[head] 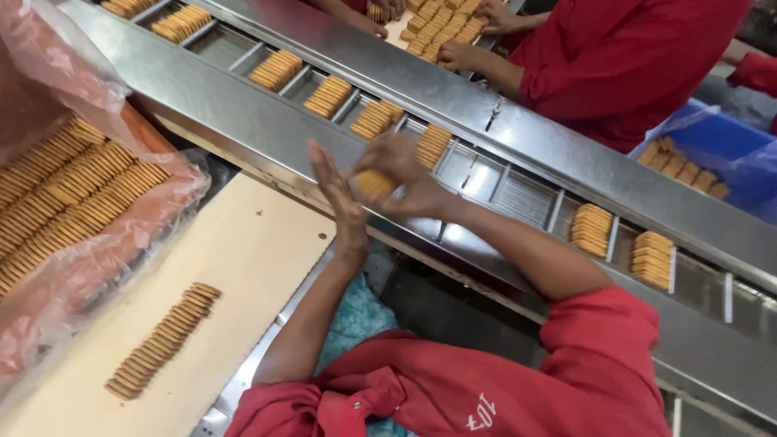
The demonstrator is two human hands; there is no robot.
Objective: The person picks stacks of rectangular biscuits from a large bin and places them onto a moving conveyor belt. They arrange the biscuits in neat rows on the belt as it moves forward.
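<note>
A worker in a red top squares up a short stack of biscuits (374, 183) between both hands above a steel conveyor (267, 121). The right hand (405, 174) is clamped around the stack from the far side, fingers curled over its top, while the left hand (336, 190) stands flat and upright against the near end with fingers together, seemingly as a stop that keeps the biscuits on edge and pressed tight. The stack sits just above the conveyor's near rail, beside an empty pocket. The belt is split by thin dividers into pockets, and most hold 1 bundle of biscuits on edge, such as a filled pocket (592, 230) to the right, so the size of the held stack looks matched to a pocket. On the pale counter (243, 251) at the worker's left lies a long loose row of biscuits (162, 340), within easy reach of the left hand. Further left, a bin lined with pink plastic (97, 243) holds many more rows packed on edge. Across the conveyor, another person's hands (465, 55) sort biscuits on a second surface, and a blue crate (720, 146) lined with plastic holds more.
</note>
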